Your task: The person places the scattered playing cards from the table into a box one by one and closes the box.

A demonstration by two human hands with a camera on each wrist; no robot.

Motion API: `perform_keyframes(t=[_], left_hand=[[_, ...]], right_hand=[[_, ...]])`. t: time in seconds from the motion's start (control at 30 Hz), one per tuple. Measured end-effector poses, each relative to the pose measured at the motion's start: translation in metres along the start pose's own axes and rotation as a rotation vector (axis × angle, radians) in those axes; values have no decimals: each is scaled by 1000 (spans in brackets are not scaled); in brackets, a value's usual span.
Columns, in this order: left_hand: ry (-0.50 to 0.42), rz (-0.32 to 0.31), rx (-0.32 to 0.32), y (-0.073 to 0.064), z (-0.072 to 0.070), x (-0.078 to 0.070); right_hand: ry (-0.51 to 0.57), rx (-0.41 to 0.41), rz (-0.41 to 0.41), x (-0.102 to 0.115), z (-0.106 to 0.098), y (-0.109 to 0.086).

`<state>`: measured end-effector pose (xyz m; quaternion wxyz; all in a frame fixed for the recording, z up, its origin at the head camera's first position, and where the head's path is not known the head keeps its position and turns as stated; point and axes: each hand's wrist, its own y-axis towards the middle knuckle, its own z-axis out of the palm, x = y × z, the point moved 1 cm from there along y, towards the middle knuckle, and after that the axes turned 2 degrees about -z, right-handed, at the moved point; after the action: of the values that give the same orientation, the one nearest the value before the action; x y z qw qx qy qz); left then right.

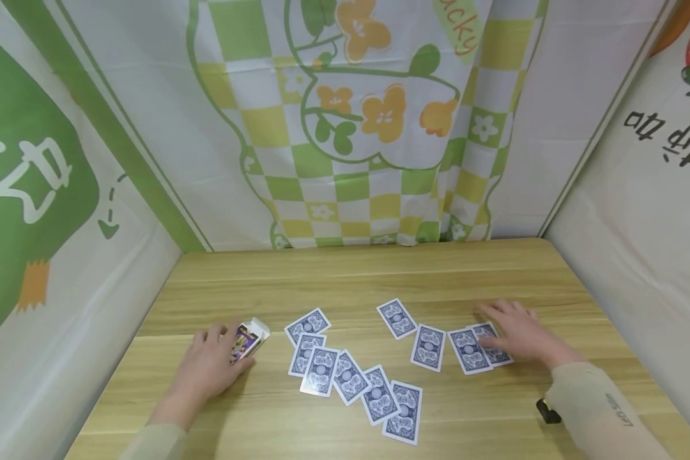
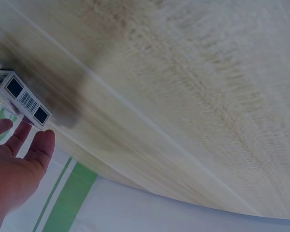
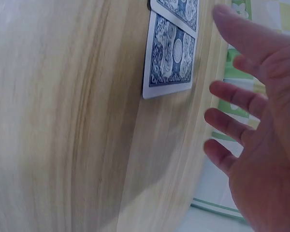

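My left hand (image 1: 209, 364) holds a small playing-card box (image 1: 247, 340) at the table's left side, thumb along one side and fingers at the other. The box's white flap stands up, and a barcode shows on its end in the left wrist view. Over the rightmost face-down playing card (image 1: 485, 332) hovers my right hand (image 1: 520, 332), fingers spread and nearly straight, gripping nothing. That card lies partly under another blue-backed card (image 1: 469, 351). In the right wrist view, a gap shows between the fingers and the cards (image 3: 171, 58).
Several more face-down cards (image 1: 320, 370) form an overlapping curve across the middle of the wooden table (image 1: 345, 275). Two others (image 1: 428, 348) lie between that curve and the right pair. Printed curtains (image 1: 368, 191) hang behind and beside the table.
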<state>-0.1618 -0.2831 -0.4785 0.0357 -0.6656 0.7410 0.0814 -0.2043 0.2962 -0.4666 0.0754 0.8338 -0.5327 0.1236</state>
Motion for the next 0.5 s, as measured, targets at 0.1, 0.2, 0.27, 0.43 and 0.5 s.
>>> perform_keyframes(t=[0.1, 0.2, 0.27, 0.43, 0.5], left_hand=[[-5, -7, 7, 0, 1, 1], [-11, -12, 18, 1, 2, 1], [-14, -16, 19, 0, 3, 1], [-13, -11, 11, -1, 5, 1], [-14, -9, 11, -1, 4, 1]], right_hand=[[8, 30, -18, -3, 1, 0], [32, 73, -27, -5, 2, 0], [57, 100, -34, -6, 2, 0], [104, 130, -57, -7, 4, -1], [106, 136, -60, -7, 4, 0]])
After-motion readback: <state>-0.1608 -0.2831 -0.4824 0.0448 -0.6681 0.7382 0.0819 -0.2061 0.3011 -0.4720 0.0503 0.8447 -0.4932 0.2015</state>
